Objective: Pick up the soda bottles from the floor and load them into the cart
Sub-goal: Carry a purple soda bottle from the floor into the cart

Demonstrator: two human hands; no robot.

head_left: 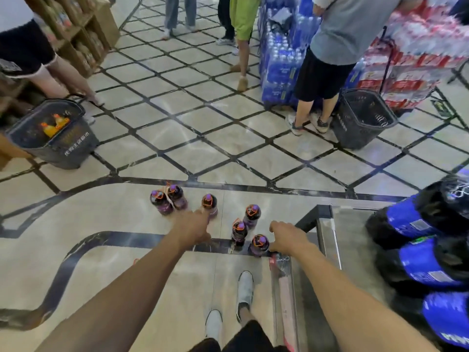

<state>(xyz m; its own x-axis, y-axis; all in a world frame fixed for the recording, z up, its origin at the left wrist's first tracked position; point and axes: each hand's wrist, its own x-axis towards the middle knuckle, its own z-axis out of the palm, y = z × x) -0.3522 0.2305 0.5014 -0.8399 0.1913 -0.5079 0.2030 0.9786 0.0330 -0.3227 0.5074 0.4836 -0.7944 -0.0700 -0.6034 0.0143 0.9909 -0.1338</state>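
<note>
The left hand (191, 231) stretches loose fingers (201, 214) toward one soda bottle (209, 205), the right hand (288, 240)'s hold cannot be told; best clasp necks firmly before swinging to the cart (355, 237).

I see six purple soda bottles (238, 232) standing on the floor (177, 138). My left grip (193, 228) reaches one, fingers out. My right grip (286, 237) hangs beside another, near the cart (355, 237).
</note>
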